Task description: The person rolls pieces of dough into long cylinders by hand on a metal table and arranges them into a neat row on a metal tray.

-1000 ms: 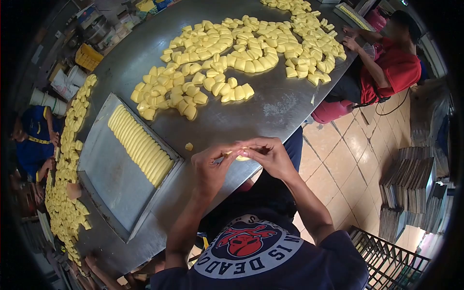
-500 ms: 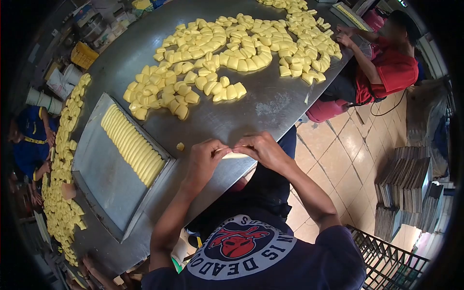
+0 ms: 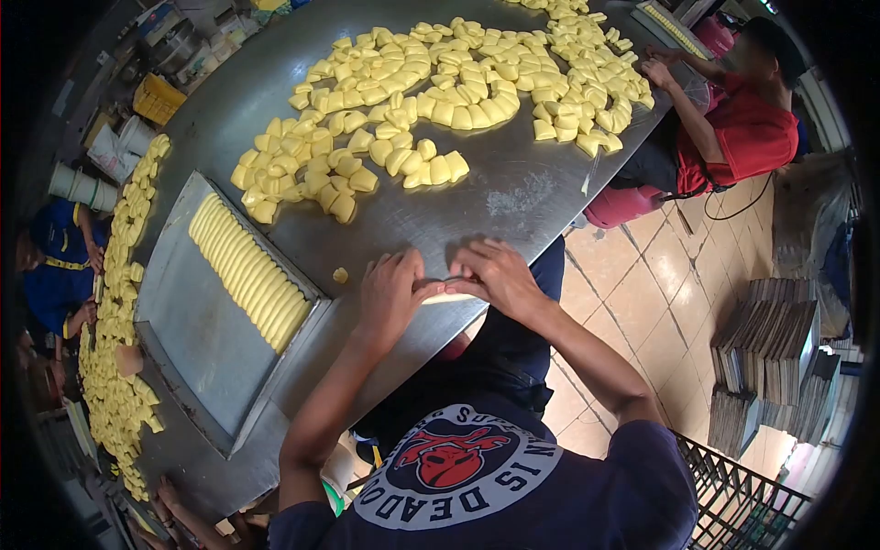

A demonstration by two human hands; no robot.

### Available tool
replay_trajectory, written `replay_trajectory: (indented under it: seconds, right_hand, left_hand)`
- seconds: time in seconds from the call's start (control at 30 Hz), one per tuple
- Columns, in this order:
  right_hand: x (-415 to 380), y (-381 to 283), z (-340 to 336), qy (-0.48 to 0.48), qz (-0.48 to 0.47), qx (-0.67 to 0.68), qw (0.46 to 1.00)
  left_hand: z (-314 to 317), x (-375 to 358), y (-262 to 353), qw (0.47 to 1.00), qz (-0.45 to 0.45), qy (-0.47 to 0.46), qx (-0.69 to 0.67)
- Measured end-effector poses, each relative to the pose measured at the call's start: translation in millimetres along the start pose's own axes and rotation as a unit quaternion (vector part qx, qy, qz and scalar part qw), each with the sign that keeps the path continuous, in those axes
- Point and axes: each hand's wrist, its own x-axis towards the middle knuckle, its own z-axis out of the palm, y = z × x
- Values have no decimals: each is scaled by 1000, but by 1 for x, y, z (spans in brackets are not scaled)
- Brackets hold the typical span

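My left hand [image 3: 394,289] and my right hand [image 3: 495,275] meet at the front edge of the metal table [image 3: 385,234]. Between them, partly hidden under the fingers and thumbs, is a pale strip of dough [image 3: 446,298]. Both hands press on this strip with thumbs and fingertips. A small dough scrap [image 3: 340,275] lies just left of my left hand. Farther left, a metal tray [image 3: 197,321] bears a row of rolled dough pieces [image 3: 247,275] placed side by side.
Many cut yellow dough pieces [image 3: 467,96] cover the far part of the table, and more [image 3: 115,367] lie along its left side. A person in red [image 3: 747,137] sits at the far right. Another person in blue [image 3: 60,266] is at the left. Stacked trays [image 3: 770,339] stand on the right.
The fingers of both hands have lifted and spread a little over the dough strip, showing more of their backs. The hands remain close together at the same place.
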Motion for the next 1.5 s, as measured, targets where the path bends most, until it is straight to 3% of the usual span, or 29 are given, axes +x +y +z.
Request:
replay_trajectory:
  seconds: [0.07, 0.23, 0.3, 0.33, 0.4, 0.53, 0.57, 0.6, 0.63, 0.7, 0.77, 0.83, 0.93, 1.0, 1.13, 1.17, 1.2, 1.23, 1.33, 1.37, 1.43, 1.5]
  right_hand:
    - [-2, 7, -1, 127, -19, -136, 982]
    - [-12, 16, -7, 80, 47, -93, 991]
    - [-22, 23, -1, 70, 22, 2, 997]
    - [-29, 24, -3, 72, 22, 2, 997]
    - [-34, 22, -10, 68, -1, 94, 993]
    - [-19, 10, -4, 58, 53, 73, 994]
    - [-15, 5, -3, 58, 52, 73, 994]
    - [-11, 0, -3, 63, 53, -13, 997]
    - [-8, -2, -2, 66, 54, -99, 991]
    - [-7, 1, -2, 106, 45, -120, 986]
    - [-7, 3, -10, 99, 112, -123, 981]
    - [-12, 5, -12, 70, 102, -104, 987]
    - [-24, 8, -5, 54, 76, -4, 996]
    - [-26, 7, -11, 54, 70, 135, 987]
    - [-12, 3, -1, 50, 28, 76, 995]
    - [-10, 1, -1, 51, 28, 75, 995]
    - [-8, -2, -1, 56, 35, -22, 998]
    - [-7, -5, -1, 60, 42, -118, 990]
    - [-3, -2, -10, 117, 81, -178, 974]
    - [-5, 2, -10, 117, 82, -179, 973]
    - [-10, 10, -8, 21, 94, -86, 992]
    - [-17, 8, -4, 41, 96, -18, 994]
  left_hand:
    - [-3, 5, -4, 999, 4, 34, 8]
    - [-2, -2, -20, 996, 56, 73, -20]
    - [-2, -13, -21, 986, -63, -24, -151]
    - [-2, -17, -23, 986, -62, -24, -150]
    - [-3, -17, -27, 925, -77, 3, -373]
    - [-4, -6, -26, 932, -80, -43, -352]
    - [-2, -1, -22, 966, -44, -42, -253]
    - [0, 1, -20, 988, -8, -41, -151]
    - [-1, 2, -18, 988, -10, -41, -150]
    - [-3, 0, -16, 999, 24, 28, -38]
    - [-3, 4, -20, 996, 48, 70, -30]
    - [0, 0, -23, 990, 74, 115, -22]
    - [7, -19, -24, 991, 14, 40, -129]
    - [5, -18, -21, 938, -72, 37, -338]
    - [2, -3, -14, 960, -60, -14, -273]
    - [3, 1, -16, 982, -1, -12, -189]
    - [1, 4, -16, 993, 58, -10, -103]
    - [-1, 6, -15, 993, 58, -11, -102]
    - [-5, 8, -12, 999, 0, 8, -38]
    - [-5, 9, -13, 998, 22, 45, -43]
    - [0, 3, -16, 995, 42, 83, -47]
    - [6, -11, -19, 989, -30, 3, -147]
